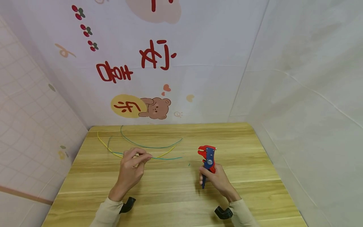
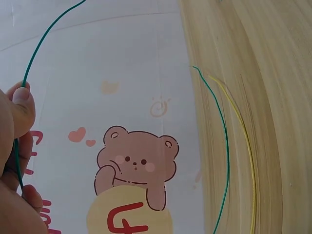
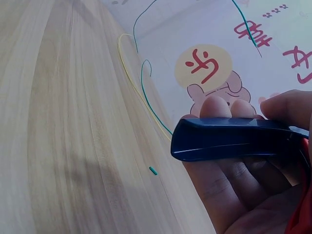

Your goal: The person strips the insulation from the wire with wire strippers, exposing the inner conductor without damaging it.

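My left hand [image 1: 131,167] pinches a thin green wire [image 1: 167,159] between thumb and fingers, and its free end extends to the right above the table. In the right wrist view, a green wire end [image 3: 248,31] at the top shows a thin bare strand at its tip. My right hand [image 1: 218,181] grips a red and blue wire stripper [image 1: 210,156] by its handles, head pointing away from me. No wire sits in its jaws. On the wood between the hands lies a short green piece of insulation [image 1: 189,164], also visible in the right wrist view.
A second green wire [image 1: 150,147] curves across the back left of the wooden table [image 1: 175,201]. Beside it lies a yellow wire [image 1: 167,153], partly behind the left hand. A printed white cloth [image 1: 204,94] hangs at the back edge, with plain cloth on the right.
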### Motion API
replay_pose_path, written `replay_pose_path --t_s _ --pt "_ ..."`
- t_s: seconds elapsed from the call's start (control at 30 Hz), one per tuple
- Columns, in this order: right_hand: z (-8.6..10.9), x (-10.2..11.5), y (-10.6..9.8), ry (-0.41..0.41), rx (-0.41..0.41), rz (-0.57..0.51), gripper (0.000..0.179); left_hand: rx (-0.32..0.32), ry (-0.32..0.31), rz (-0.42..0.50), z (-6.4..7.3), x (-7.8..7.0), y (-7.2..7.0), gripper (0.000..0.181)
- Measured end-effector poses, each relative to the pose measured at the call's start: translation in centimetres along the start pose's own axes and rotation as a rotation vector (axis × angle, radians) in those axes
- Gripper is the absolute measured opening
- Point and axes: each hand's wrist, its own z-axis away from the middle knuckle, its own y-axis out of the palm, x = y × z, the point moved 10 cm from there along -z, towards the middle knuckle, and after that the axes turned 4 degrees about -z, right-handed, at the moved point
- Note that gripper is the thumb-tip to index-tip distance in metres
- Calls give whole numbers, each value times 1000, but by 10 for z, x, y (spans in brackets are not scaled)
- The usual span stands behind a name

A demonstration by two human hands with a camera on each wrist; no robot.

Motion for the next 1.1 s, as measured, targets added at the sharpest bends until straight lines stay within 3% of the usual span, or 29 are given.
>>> replay_pose_path --t_s 0.13,0.8,0.97,1.1 --pt "0 0 1 3 6 -1 51 -18 13 -16 -1 -1 -3 34" --pt "-2 -3 2 16 4 -12 49 -99 48 -147 7 2 -30 34" --pt "-3 -4 3 23 9 -17 38 -100 19 -163 15 7 -33 36" --pt "-4 -4 3 22 11 -19 42 -68 -35 -146 26 15 -32 36"
